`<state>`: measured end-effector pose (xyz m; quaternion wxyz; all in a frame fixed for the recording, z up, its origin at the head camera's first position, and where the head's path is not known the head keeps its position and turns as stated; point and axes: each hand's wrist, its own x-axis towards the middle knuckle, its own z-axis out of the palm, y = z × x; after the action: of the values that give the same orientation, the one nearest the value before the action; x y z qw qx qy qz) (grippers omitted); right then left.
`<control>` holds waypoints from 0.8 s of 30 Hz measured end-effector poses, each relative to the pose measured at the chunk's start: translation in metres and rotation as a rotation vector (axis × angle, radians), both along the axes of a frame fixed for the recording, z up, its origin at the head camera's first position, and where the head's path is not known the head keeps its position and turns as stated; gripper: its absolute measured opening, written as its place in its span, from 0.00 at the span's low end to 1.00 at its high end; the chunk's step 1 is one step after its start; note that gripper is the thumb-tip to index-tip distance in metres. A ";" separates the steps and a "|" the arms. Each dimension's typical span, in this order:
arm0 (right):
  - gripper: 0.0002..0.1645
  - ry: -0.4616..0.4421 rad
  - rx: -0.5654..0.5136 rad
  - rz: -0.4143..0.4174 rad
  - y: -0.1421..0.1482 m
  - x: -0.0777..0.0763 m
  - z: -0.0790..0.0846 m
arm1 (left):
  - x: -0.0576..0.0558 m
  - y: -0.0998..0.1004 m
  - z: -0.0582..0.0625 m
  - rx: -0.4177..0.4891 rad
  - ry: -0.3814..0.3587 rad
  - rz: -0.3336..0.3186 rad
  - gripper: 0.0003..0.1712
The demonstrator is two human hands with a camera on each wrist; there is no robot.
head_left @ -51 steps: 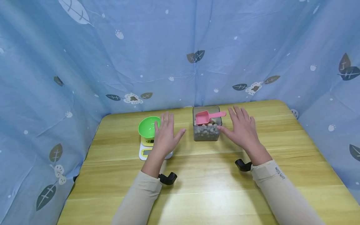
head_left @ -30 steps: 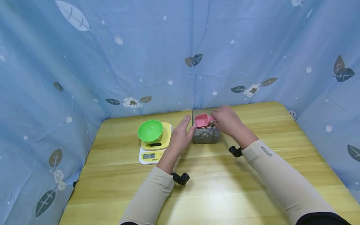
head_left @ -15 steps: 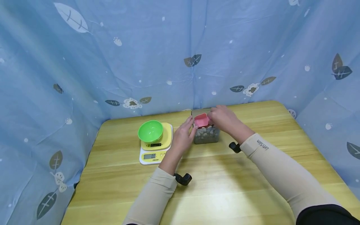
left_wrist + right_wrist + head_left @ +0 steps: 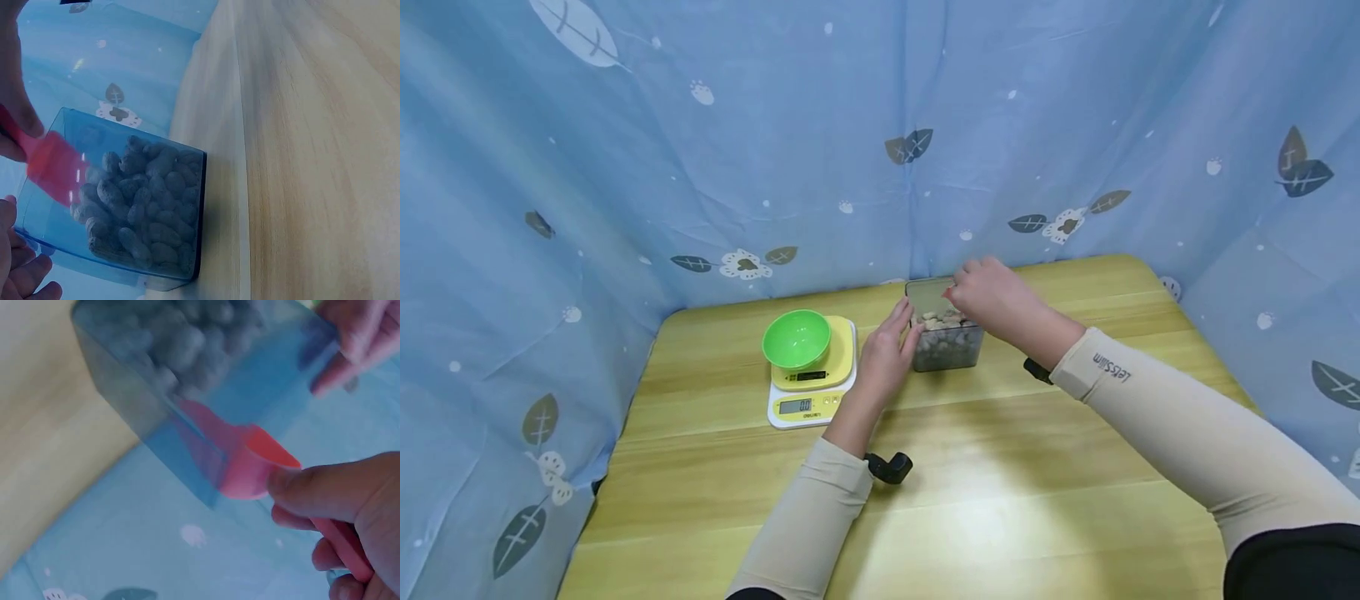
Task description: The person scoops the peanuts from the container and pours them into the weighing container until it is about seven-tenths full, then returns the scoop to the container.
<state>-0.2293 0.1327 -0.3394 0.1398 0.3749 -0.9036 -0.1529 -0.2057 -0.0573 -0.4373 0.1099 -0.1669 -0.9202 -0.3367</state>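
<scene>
My right hand (image 4: 996, 300) holds a pink scoop (image 4: 256, 465) by its handle, thumb on top and fingers curled beneath. The scoop's bowl dips into a see-through grey container (image 4: 947, 348), tilted down against unshelled peanuts (image 4: 147, 200). In the head view the right hand hides most of the scoop. My left hand (image 4: 887, 354) is at the container's left side, with its thumb near the front corner and its fingers along the left wall, gripping that corner. Peanuts fill the lower part of the container.
Left of the container, a green bowl (image 4: 796, 340) sits on a yellow and white kitchen scale (image 4: 823, 406) whose display reads 0.0. Both stand on the wooden table (image 4: 970, 517). A blue patterned curtain (image 4: 820, 142) hangs close behind the table's back edge.
My right hand came in, took the scoop off the container's rim and turned its bowl down into the peanuts. My left hand moved right from beside the scale to the container.
</scene>
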 end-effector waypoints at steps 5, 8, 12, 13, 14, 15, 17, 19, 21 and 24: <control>0.08 -0.053 -0.028 0.030 0.000 -0.006 -0.014 | 0.000 -0.001 0.000 0.017 -0.003 -0.010 0.29; 0.09 -0.117 -0.109 0.037 0.005 -0.010 -0.018 | 0.001 -0.002 0.000 0.031 -0.015 -0.011 0.30; 0.10 -0.210 -0.267 0.061 0.009 -0.014 -0.023 | 0.000 -0.002 -0.001 0.046 -0.008 -0.006 0.30; 0.11 -0.230 -0.295 0.065 0.009 -0.014 -0.025 | 0.000 -0.002 -0.001 0.051 -0.003 -0.006 0.29; 0.11 -0.243 -0.318 0.067 0.008 -0.015 -0.027 | 0.000 -0.002 -0.001 0.056 0.000 -0.004 0.29; 0.10 -0.255 -0.335 0.065 0.007 -0.016 -0.030 | 0.000 -0.002 -0.002 0.060 0.002 -0.002 0.29; 0.10 -0.287 -0.358 0.039 0.005 -0.017 -0.036 | -0.001 -0.002 -0.003 0.065 0.000 0.001 0.29; 0.10 -0.340 -0.381 -0.004 0.004 -0.018 -0.039 | -0.001 -0.001 -0.004 0.069 -0.007 0.005 0.29; 0.09 -0.391 -0.401 -0.043 0.006 -0.020 -0.040 | -0.001 0.000 -0.004 0.076 -0.018 0.011 0.29; 0.04 -0.464 -0.430 -0.090 0.012 -0.022 -0.040 | 0.001 0.000 -0.005 0.084 -0.033 0.019 0.29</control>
<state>-0.2509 0.1442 -0.3796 -0.0008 0.3211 -0.9388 0.1249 -0.2050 -0.0574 -0.4421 0.1046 -0.1479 -0.9085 -0.3766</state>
